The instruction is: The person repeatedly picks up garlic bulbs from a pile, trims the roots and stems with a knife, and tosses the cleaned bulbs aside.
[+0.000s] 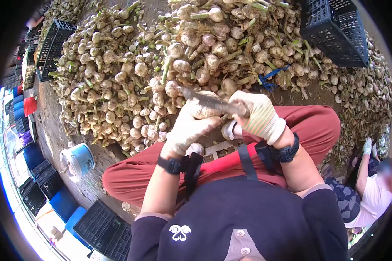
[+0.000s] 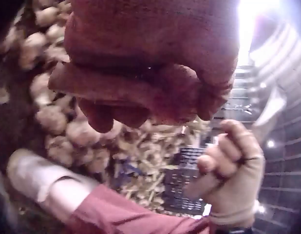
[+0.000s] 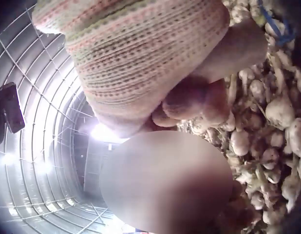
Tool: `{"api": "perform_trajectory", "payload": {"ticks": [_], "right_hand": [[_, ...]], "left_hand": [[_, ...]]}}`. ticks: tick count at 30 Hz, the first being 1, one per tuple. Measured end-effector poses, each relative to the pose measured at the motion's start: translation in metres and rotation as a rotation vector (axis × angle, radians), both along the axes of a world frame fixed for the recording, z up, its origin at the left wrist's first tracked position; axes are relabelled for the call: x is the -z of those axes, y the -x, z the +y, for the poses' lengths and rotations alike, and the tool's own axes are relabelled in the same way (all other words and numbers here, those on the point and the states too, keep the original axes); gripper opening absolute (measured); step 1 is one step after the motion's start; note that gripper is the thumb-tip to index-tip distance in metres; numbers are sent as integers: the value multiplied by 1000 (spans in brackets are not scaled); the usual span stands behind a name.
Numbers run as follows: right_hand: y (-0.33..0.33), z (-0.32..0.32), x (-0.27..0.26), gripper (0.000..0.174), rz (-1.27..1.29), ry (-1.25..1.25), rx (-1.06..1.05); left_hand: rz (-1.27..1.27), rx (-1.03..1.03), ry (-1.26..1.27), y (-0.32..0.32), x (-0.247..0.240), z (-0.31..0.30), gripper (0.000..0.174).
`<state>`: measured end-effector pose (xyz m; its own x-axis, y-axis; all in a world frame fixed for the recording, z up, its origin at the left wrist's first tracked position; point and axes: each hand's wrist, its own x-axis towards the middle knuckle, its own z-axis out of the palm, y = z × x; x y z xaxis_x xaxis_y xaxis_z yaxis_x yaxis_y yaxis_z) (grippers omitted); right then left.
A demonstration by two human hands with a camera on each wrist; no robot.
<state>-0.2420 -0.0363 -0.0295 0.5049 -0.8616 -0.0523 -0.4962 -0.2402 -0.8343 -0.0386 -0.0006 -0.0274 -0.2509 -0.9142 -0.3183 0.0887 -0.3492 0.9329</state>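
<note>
My gloved left hand (image 1: 189,129) grips a garlic bulb (image 1: 201,112) in front of the knees. In the left wrist view its fingers curl inward, seen dark from close up. My right hand (image 1: 260,118), in a striped knit glove, holds a knife (image 1: 213,102) by its handle, the blade lying across the bulb in the head view. The right wrist view has the back of this glove (image 3: 145,63) large at the top, with bare fingertips (image 3: 189,105) showing below it. A large heap of garlic (image 1: 204,56) with stems spreads in front of both hands.
Black plastic crates stand at the upper right (image 1: 335,32) and the upper left. A white and blue bucket (image 1: 77,162) is on the floor at left, near stacked crates (image 1: 102,228). Blue string (image 1: 270,78) lies on the heap. Another person (image 1: 370,195) sits at lower right.
</note>
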Motion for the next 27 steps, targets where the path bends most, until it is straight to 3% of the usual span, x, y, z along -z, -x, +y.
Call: {"api": "perform_trajectory", "payload": {"ticks": [2, 4, 7, 9, 10, 12, 13, 14, 17, 20, 22, 23, 24, 25, 26, 27], "right_hand": [[1, 5, -11, 24, 32, 21, -86], [0, 9, -16, 25, -25, 39, -119], [-1, 13, -19, 25, -83, 99, -148], [-1, 14, -19, 25, -83, 145, -149], [-1, 14, -17, 25, -83, 161, -159], [-2, 16, -8, 24, -79, 175, -168], [-2, 16, 1, 24, -85, 207, -163], [-2, 15, 6, 25, -90, 239, -158], [-1, 11, 13, 21, -146, 236, -173], [-2, 9, 24, 15, -254, 273, -151], [0, 4, 34, 22, -277, 281, -196], [4, -3, 36, 18, -199, 325, -152], [9, -10, 58, 13, 131, 236, 19], [9, -13, 67, 10, 68, 224, 104], [8, -16, 73, 7, 1, 216, 162], [3, -14, 57, 3, -112, 194, 202]], "left_hand": [[-237, 4, -125, -6, -39, 2, 56], [50, -124, -72, -12, -31, 16, 67], [41, -153, -77, -11, -33, 35, 68], [40, -170, -318, -7, -36, 44, 69], [41, -165, -317, -5, -38, 42, 69], [-115, -37, 67, 0, -44, 34, 63], [-310, 134, 187, -4, -42, 28, 50], [-305, 137, 187, -1, -42, 27, 50], [-386, 150, 489, 6, -51, 20, 37], [-457, 298, 474, 8, -59, 18, 35], [-400, 266, 355, 6, -58, 24, 28], [53, 291, 133, -1, -45, 31, 25], [502, 310, -96, -7, -39, 36, 23], [338, 340, -418, -6, -47, 46, 22], [435, 313, -151, -3, -42, 44, 48], [304, 182, -83, -2, -51, 39, 58]]}}
